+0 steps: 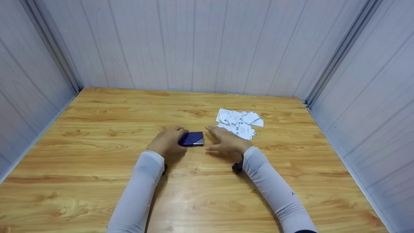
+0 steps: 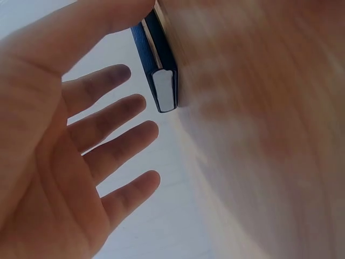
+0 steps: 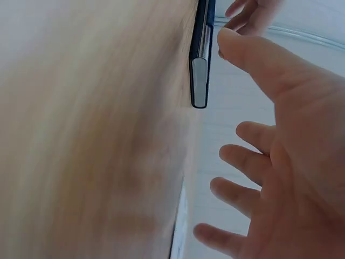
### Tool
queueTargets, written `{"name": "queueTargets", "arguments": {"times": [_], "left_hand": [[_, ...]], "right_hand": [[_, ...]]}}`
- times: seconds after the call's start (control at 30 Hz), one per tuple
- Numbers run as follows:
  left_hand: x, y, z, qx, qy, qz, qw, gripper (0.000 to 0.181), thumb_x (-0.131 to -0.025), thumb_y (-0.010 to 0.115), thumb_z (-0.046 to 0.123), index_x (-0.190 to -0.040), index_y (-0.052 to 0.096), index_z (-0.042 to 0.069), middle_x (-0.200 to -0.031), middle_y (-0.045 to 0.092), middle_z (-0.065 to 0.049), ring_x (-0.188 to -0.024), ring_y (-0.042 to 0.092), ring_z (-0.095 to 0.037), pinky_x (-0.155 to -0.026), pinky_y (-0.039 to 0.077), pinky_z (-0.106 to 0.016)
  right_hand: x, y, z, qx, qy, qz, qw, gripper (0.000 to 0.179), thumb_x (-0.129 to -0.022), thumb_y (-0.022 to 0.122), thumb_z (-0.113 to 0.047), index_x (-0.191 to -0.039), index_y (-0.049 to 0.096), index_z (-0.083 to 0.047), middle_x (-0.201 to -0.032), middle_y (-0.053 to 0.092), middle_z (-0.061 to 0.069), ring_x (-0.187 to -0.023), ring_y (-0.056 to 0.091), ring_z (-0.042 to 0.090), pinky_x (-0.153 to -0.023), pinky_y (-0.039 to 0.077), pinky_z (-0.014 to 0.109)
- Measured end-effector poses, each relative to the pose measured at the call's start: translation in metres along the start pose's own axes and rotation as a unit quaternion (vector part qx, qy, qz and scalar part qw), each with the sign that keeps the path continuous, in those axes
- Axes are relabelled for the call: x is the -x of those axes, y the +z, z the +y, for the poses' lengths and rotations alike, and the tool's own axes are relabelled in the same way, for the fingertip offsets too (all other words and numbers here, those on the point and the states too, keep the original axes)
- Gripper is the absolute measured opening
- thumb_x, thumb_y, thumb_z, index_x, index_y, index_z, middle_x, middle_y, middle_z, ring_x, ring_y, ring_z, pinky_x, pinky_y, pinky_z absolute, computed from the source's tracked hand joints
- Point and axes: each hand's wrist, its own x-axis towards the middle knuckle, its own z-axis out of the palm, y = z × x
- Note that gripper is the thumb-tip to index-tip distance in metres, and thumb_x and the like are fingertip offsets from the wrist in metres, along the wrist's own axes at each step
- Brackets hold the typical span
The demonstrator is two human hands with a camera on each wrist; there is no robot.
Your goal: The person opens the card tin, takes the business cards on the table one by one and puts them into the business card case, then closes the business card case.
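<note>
A dark blue card case (image 1: 191, 138) with a silvery corner lies flat on the wooden table, between the two hands. My left hand (image 1: 167, 140) is at its left end, fingers spread and loosely bent; in the left wrist view the thumb tip overlaps the case (image 2: 163, 89), and contact cannot be told. On the other side my right hand (image 1: 228, 141) is held apart from the case, thumb and fingers spread. The right wrist view shows the pale end of the case (image 3: 199, 81) beyond the right thumb, with nothing in that palm.
Several white printed cards (image 1: 241, 121) lie in an overlapping spread just behind the right hand. Pale panelled walls (image 1: 194, 45) enclose the wooden table (image 1: 194, 200) at the back and both sides.
</note>
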Motion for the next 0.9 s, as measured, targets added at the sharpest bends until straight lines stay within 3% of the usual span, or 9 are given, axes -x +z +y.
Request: {"name": "queueTargets", "arguments": {"times": [0.33,0.57,0.9], "left_hand": [[-0.009,-0.003,0.003,0.016,-0.014,-0.022,0.9995,0.055,-0.090,0.078,0.025,-0.141,0.061,0.012,-0.136,0.059,-0.010,-0.122,0.057,-0.030,-0.102,0.044,-0.046],[-0.009,-0.004,0.002,0.022,-0.005,-0.020,0.9995,0.053,-0.090,0.078,0.025,-0.139,0.062,0.012,-0.135,0.060,-0.011,-0.123,0.056,-0.030,-0.104,0.043,-0.046],[-0.009,-0.001,0.002,-0.036,0.031,-0.025,0.9985,0.048,-0.093,0.074,0.025,-0.137,0.063,0.010,-0.130,0.064,-0.012,-0.121,0.059,-0.030,-0.101,0.046,-0.045]], "right_hand": [[-0.020,0.002,-0.007,-0.028,-0.019,-0.012,0.9994,0.080,-0.099,0.062,-0.045,-0.160,0.026,-0.009,-0.159,0.035,0.013,-0.145,0.032,0.027,-0.118,0.023,0.038],[-0.029,0.003,-0.011,-0.021,-0.029,-0.016,0.9992,0.070,-0.101,0.062,-0.035,-0.158,0.031,-0.008,-0.154,0.041,0.014,-0.142,0.038,0.026,-0.116,0.027,0.036],[-0.032,0.005,-0.013,-0.018,-0.033,-0.016,0.9992,0.068,-0.101,0.063,-0.031,-0.156,0.034,-0.004,-0.154,0.040,0.017,-0.143,0.035,0.029,-0.117,0.026,0.038]]}}
